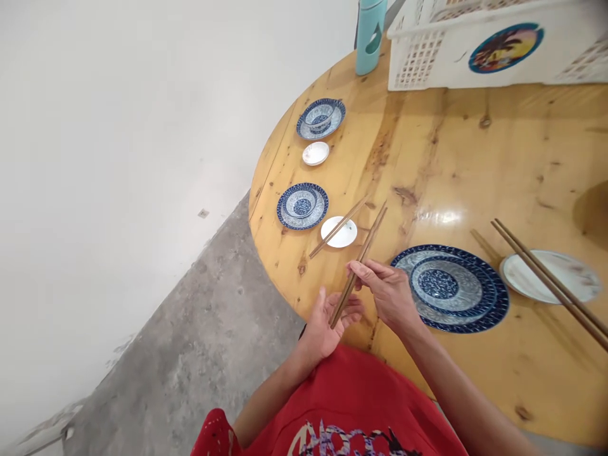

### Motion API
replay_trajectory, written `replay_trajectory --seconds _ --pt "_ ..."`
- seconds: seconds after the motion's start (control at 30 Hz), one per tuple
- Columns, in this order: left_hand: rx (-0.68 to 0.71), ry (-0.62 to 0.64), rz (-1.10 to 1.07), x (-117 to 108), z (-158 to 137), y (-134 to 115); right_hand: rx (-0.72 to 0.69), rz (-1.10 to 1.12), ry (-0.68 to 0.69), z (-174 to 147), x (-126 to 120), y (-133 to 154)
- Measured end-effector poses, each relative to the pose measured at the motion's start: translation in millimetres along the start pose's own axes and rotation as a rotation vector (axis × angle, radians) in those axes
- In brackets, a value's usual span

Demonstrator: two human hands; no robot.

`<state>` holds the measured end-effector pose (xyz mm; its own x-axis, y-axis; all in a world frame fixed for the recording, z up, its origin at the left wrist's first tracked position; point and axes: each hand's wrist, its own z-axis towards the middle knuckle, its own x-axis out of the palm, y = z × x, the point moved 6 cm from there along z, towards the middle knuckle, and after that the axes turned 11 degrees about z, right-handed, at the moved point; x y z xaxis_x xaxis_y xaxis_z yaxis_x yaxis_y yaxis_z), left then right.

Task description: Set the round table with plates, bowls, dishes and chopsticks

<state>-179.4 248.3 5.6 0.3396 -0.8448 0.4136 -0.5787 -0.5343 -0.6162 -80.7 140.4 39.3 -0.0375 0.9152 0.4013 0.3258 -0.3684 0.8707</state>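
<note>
My right hand [392,292] pinches a pair of wooden chopsticks [373,231] between thumb and fingers, their thin ends slanting up over the table. Just below it, my left hand [327,323] is open, palm up, with the thick ends of the chopsticks at its palm and fingers. A patterned bowl [437,283] on a blue-and-white plate [498,310] sits right of my right hand. Beyond my hands, another chopstick pair [327,239] lies across a small white dish [346,235]. At the right, a third pair [546,275] spans a white dish [577,272].
Further settings stand along the round wooden table [513,164]: a bowl on a plate [284,218], another plate with bowl [339,117], and a small dish [316,153]. A turquoise bottle [369,41] and white plastic basket [441,60] stand at the back. A wall [142,126] is at left.
</note>
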Motion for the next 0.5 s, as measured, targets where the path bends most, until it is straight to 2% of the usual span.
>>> replay_trajectory --seconds 0.1,0.2,0.33,0.5 --pt "0.008 -0.113 -0.168 -6.6 -2.3 -5.6 -0.055 -0.044 -0.012 -6.7 8.2 1.6" --pt "0.027 -0.172 -0.289 -16.4 -5.2 -13.1 -0.084 -0.083 -0.012 -15.4 23.0 -2.6" --pt "0.007 -0.158 -0.334 -39.8 -9.9 -19.6 -0.11 -0.123 0.008 -21.7 51.0 -13.9" --pt "0.006 -0.105 -0.404 -88.4 -24.6 -40.6 -0.087 -0.113 0.014 -28.1 104.0 -42.4"
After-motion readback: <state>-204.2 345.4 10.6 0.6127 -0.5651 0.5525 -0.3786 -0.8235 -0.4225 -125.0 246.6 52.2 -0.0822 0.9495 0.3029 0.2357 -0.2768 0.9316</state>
